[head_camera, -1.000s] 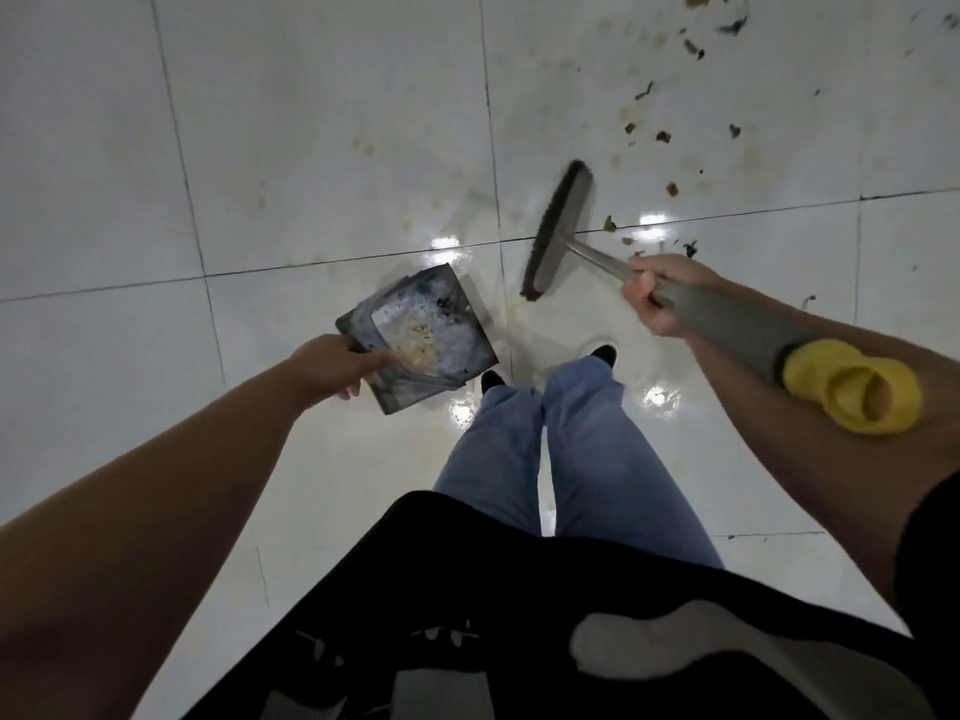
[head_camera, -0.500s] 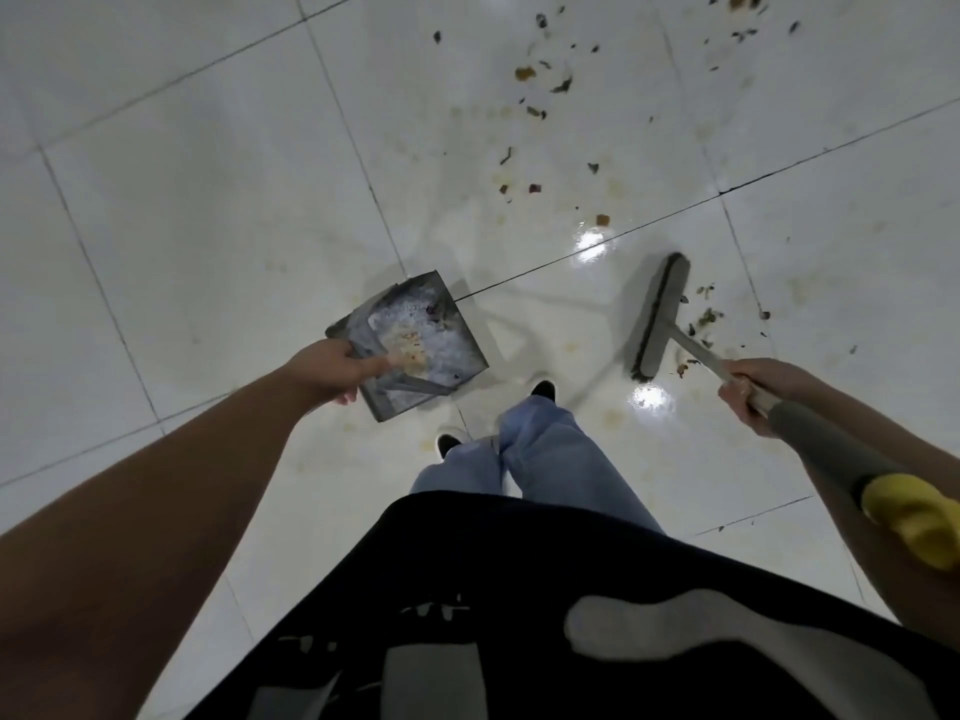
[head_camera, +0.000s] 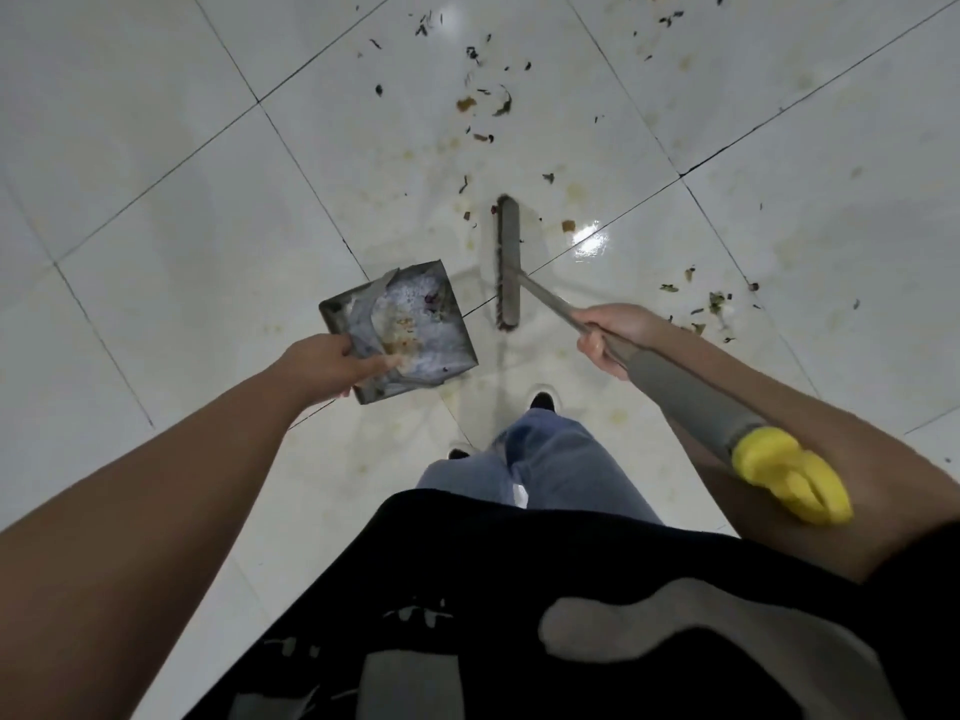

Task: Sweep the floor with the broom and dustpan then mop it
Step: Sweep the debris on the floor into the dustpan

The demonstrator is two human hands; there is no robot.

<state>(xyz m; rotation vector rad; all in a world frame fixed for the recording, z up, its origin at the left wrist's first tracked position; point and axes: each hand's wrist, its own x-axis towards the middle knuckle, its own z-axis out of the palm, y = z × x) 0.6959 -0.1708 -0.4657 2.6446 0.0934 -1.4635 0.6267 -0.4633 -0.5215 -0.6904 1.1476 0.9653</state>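
Grey dustpan (head_camera: 410, 330) in left hand (head_camera: 332, 363), broom (head_camera: 508, 262) handle in right hand (head_camera: 610, 337)

Grey dustpan (head_camera: 410, 330), grey broom (head_camera: 508, 262) with yellow handle end, glossy white floor (head_camera: 156, 226).

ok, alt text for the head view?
Seen from above, a person's left hand holds a dirty metal dustpan while the right hand grips a broom, its head beside the pan on white floor tiles scattered with leaf debris.
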